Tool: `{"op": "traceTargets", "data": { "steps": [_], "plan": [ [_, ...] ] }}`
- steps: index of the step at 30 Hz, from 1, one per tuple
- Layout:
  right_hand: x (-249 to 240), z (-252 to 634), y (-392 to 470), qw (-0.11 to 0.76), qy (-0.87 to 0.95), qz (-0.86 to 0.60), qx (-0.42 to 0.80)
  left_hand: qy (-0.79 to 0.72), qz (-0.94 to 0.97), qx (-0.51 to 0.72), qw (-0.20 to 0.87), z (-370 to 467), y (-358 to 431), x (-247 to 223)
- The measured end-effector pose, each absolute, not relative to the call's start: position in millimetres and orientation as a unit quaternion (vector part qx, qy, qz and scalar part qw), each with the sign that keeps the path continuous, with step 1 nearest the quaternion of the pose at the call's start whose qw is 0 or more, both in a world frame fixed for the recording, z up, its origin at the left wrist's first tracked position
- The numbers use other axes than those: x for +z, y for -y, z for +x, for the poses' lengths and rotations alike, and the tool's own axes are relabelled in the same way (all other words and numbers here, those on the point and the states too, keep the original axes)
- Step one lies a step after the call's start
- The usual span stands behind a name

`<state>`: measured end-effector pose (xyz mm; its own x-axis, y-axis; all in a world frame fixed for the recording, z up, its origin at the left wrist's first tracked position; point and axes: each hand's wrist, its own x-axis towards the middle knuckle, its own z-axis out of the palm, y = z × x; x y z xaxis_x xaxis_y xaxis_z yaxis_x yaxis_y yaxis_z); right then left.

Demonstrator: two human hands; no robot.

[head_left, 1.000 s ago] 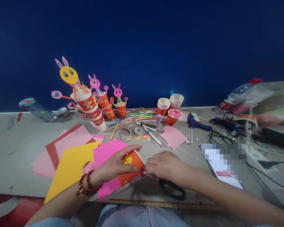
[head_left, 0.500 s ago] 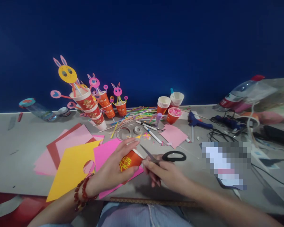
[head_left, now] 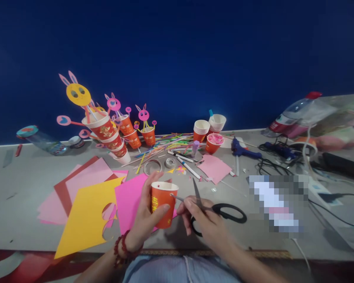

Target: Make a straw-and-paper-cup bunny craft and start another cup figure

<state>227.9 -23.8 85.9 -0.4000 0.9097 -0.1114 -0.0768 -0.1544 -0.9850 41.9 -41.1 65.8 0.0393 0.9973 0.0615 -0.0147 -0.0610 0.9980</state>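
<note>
An orange-red paper cup (head_left: 164, 208) with yellow lettering stands upright in my left hand (head_left: 146, 214), whose fingers and thumb wrap round its left side. A small dark hole shows inside near its rim. My right hand (head_left: 205, 220) grips black-handled scissors (head_left: 230, 212) with the blades spread apart. One blade's tip touches the cup's right wall just below the rim; the other blade points up, away from it. Bright pink paper (head_left: 129, 200) lies behind and under my left hand.
Yellow paper (head_left: 85, 212) with round cut-outs and other sheets lie left. Rabbit-decorated cups (head_left: 103, 129), straws (head_left: 171, 143) and stacked cups (head_left: 201, 127) line the back. Pink paper (head_left: 214, 169), a glue gun (head_left: 244, 151), a bottle (head_left: 292, 116) and a blurred-out phone-like object (head_left: 277, 208) are right.
My left hand has turned the cup from tilted to upright. The scissors have swung open, with one blade tip now at the cup's wall. The view has shifted slightly.
</note>
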Motion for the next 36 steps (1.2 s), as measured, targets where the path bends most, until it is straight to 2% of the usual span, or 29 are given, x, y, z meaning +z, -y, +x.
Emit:
{"op": "traceTargets", "data": {
  "steps": [11, 16, 22, 25, 31, 36],
  "plan": [
    [80, 211, 26, 0.428, 0.403, -0.392, 0.707, -0.511, 0.607, 0.566, 0.225, 52, 42, 51],
    [87, 206, 24, 0.44, 0.339, -0.407, 0.726, -0.502, 0.631, 0.572, 0.151, 53, 39, 46],
    [90, 199, 24, 0.435, 0.271, -0.428, 0.744, -0.439, 0.654, 0.615, -0.015, 54, 28, 46],
    [87, 195, 25, 0.452, 0.269, -0.437, 0.73, -0.446, 0.655, 0.61, -0.012, 54, 27, 46],
    [73, 193, 22, 0.5, 0.329, -0.464, 0.653, -0.48, 0.622, 0.61, 0.106, 57, 31, 49],
    [66, 196, 19, 0.513, 0.431, -0.455, 0.587, -0.506, 0.621, 0.585, 0.129, 56, 34, 52]
  ]
}}
